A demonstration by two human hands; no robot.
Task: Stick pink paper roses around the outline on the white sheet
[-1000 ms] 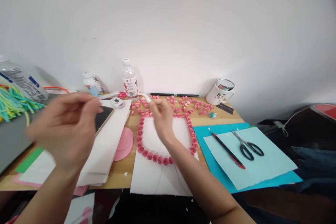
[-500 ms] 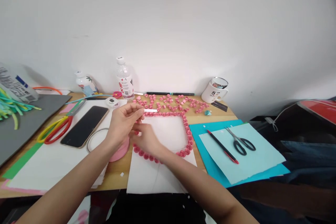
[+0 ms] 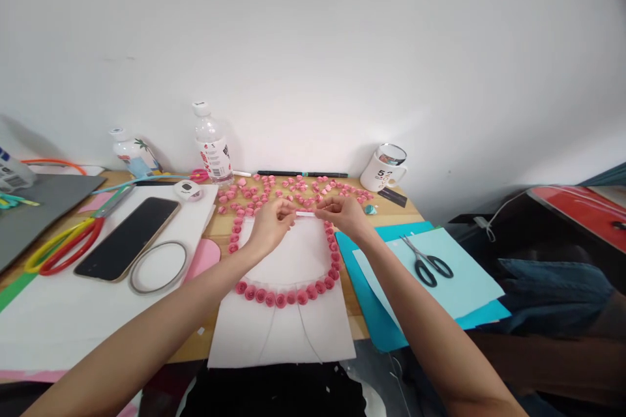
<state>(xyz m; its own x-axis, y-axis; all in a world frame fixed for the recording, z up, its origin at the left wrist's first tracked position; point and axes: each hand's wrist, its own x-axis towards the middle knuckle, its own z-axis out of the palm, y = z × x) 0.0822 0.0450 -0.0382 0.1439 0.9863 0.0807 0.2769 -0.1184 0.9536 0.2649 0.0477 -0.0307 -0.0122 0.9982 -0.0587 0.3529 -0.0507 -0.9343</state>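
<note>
A small white strip [image 3: 306, 214] stretches level between my two hands. My left hand [image 3: 270, 227] pinches its left end between thumb and fingers. At its right end, my right hand [image 3: 345, 216] has thumb and fingertips pressed together on the strip. Both hands are over the upper part of a white sheet [image 3: 283, 251], which bears a border of pink rolled paper roses [image 3: 280, 300] around a white shape. Parts of the top row of roses are hidden behind my hands. Pencil-like lines run down the sheet's lower part.
Loose pink roses [image 3: 252, 192] are scattered behind the sheet, before a bottle [image 3: 215, 153] and a mug [image 3: 384, 169]. On the left lie a phone [image 3: 128, 238], a ring [image 3: 159, 267] and red-yellow scissors [image 3: 73, 244]. Black-handled scissors [image 3: 433, 268] rest on blue paper at right.
My right hand has moved from beside my left hand to the strip's right end. My left hand still pinches the strip. The view has shifted right, so the table's things appear further left.
</note>
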